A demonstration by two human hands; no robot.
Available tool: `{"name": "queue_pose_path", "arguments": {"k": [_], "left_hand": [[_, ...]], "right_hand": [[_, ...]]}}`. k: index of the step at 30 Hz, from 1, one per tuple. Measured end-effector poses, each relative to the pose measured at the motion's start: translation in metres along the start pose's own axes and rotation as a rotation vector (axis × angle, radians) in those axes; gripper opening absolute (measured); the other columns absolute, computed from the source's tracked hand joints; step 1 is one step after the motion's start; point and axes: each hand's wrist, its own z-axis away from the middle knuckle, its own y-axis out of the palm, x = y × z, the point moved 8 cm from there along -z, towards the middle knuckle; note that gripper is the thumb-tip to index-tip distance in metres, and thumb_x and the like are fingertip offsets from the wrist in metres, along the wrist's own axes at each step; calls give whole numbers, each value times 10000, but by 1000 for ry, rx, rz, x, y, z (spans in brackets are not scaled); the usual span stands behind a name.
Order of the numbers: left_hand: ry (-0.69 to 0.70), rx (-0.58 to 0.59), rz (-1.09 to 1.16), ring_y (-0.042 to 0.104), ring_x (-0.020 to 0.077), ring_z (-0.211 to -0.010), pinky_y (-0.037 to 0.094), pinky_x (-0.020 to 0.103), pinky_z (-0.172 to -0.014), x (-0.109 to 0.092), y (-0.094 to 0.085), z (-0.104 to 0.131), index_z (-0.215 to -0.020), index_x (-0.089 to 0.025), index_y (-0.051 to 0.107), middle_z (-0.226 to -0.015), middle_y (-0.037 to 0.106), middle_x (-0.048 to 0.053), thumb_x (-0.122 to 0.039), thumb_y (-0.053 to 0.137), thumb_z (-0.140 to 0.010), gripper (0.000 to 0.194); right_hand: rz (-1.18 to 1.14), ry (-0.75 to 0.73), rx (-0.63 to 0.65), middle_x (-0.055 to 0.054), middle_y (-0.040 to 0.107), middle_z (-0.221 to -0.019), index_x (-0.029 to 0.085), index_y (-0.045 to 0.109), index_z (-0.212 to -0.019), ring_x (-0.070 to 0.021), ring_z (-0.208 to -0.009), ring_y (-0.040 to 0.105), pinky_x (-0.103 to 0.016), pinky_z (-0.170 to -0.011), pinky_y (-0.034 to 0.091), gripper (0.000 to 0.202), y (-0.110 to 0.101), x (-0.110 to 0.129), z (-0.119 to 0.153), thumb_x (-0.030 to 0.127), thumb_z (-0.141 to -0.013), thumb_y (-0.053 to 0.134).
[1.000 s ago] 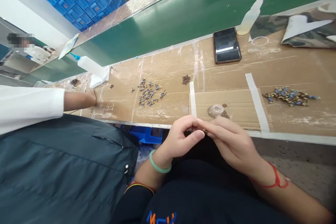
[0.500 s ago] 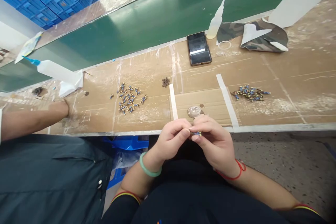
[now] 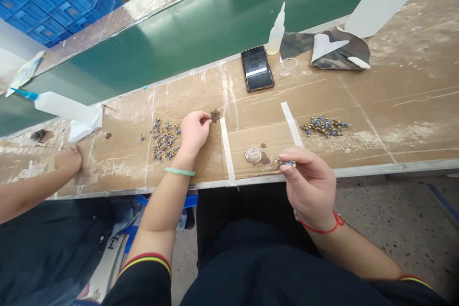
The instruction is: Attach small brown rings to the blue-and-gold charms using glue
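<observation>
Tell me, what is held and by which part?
The right hand pinches a small blue-and-gold piece around its middle. Whether the left hand, at the brown pile, holds anything cannot be told.

Two small-parts piles (image 3: 165,142) left of cardboard pad (image 3: 265,131), one right; phone (image 3: 257,69) behind pad.

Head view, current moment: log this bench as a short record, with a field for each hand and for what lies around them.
left hand: fingertips at the brown pile; any grip on a bit of it cannot be told
right hand: pinches a blue-and-gold piece
between hands: clear disc on the cardboard
piece groups: left group beside the left forearm; right group beyond the right hand
back edge: phone, small bottle upright, camouflage cloth
far left: another person's hand
</observation>
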Motion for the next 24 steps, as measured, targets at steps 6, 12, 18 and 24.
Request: {"name": "queue_pose_path", "arguments": {"k": [6, 12, 18, 24], "left_hand": [[83, 47, -51, 728, 300, -1064, 555, 443, -1043, -15, 1, 0, -858, -208, 756, -1029, 802, 104, -49, 632, -892, 205], [93, 63, -42, 715, 299, -980, 568, 464, -1014, -17, -11, -1, -741, -220, 670, -910, 763, 78, -52, 668, -857, 204], [100, -128, 512, 693, 228, -861, 601, 388, -863, -31, -16, 70, -873, -217, 716, -871, 741, 46, -267, 690, -1022, 159], [318, 38, 1002, 656, 175, -741, 555, 305, -703, -102, 19, 171, -872, -211, 762, -823, 728, 50, -465, 815, -1029, 304]], "right_hand": [[53, -1, 6, -35, 808, -880, 318, 872, -1019, -214, -798, 753, -364, -702, 627, 102, -5, 1, -3, 416, -1002, 853], [70, -34, -8, -22, 813, -897, 324, 867, -1045, -198, -803, 754, -350, -724, 613, 69, -7, 5, -4, 380, -1026, 832], [51, -221, -72, -6, 795, -865, 325, 862, -1111, -183, -769, 733, -334, -681, 596, 91, 9, 29, -5, 298, -1035, 820], [-107, -159, -190, 1, 760, -879, 324, 845, -1110, -160, -790, 713, -313, -684, 595, 71, 30, 34, -4, 349, -1064, 796]]}}
